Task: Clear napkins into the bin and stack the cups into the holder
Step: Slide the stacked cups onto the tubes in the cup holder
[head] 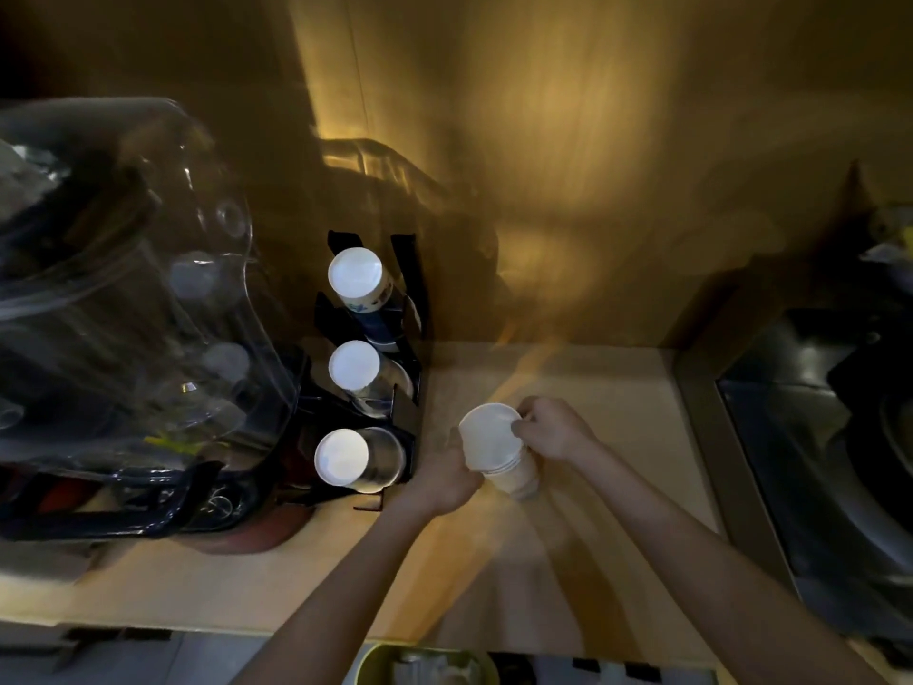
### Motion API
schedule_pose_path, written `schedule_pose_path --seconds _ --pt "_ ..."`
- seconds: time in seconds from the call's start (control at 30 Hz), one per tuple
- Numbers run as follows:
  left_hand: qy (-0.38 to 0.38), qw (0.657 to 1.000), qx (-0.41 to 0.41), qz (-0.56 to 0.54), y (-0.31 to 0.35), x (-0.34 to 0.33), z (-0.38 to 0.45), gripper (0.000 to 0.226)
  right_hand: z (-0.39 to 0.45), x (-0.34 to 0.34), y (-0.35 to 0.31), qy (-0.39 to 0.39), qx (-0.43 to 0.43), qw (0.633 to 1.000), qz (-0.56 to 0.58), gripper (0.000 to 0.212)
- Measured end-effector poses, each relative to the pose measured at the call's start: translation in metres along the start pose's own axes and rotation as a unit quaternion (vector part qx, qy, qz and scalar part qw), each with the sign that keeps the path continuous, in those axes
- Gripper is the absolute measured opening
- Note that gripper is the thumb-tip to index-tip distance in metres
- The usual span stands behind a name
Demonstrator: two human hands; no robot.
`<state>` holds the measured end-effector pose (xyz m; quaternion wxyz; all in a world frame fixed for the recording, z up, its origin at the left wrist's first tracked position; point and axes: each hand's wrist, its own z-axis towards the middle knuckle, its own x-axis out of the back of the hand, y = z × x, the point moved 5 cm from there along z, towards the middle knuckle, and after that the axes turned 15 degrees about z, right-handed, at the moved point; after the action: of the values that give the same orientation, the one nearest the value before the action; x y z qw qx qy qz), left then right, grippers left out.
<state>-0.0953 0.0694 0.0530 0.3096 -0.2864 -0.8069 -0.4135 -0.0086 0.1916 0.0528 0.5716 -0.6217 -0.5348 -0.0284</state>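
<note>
A stack of white paper cups (496, 449) is held above the beige counter, bottoms tilted toward me. My left hand (447, 482) grips the stack from the left side. My right hand (553, 430) holds it from the right, fingers on the top cup's base. To the left stands a black tiered cup holder (410, 309) with three slots. Each slot carries a cup stack: the top one (356, 276), the middle one (354, 365), the bottom one (343, 457). No napkins are in sight.
A large clear plastic-covered rack (128, 309) fills the left side. The wooden wall rises behind the counter (583, 383). A dark sink (810, 437) lies at the right. A green-rimmed bin (425, 664) sits below the counter's front edge.
</note>
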Motion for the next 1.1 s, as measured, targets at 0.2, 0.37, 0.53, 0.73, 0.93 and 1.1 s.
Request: schedule_pose_path --seconds 0.2,0.37,0.53,0.73,0.93,1.1 --pt "-0.106 0.833 0.092 -0.536 0.001 -0.007 -0.002 0.044 -0.018 0.031 -0.031 0.071 0.12 0.99 -0.031 0.027" --pt "-0.139 0.765 0.052 -0.626 0.011 0.021 -0.007 0.064 -0.054 0.041 -0.065 0.141 0.305 0.939 -0.077 0.03" --pt "-0.101 0.784 -0.004 -0.612 0.013 0.049 -0.02 0.054 -0.085 0.055 -0.075 0.167 0.362 0.915 0.06 0.032" --pt "0.076 0.874 -0.093 -0.471 0.004 0.088 -0.048 0.063 -0.055 0.042 -0.07 0.0 0.118 0.863 0.491 0.037" --pt "0.21 0.926 -0.141 -0.28 -0.015 0.112 -0.078 0.08 -0.058 0.007 -0.094 -0.134 0.15 0.88 0.431 0.055" --pt "0.242 0.943 -0.128 -0.189 -0.041 0.111 -0.101 0.078 -0.071 -0.025 -0.121 -0.18 0.197 0.886 0.379 0.073"
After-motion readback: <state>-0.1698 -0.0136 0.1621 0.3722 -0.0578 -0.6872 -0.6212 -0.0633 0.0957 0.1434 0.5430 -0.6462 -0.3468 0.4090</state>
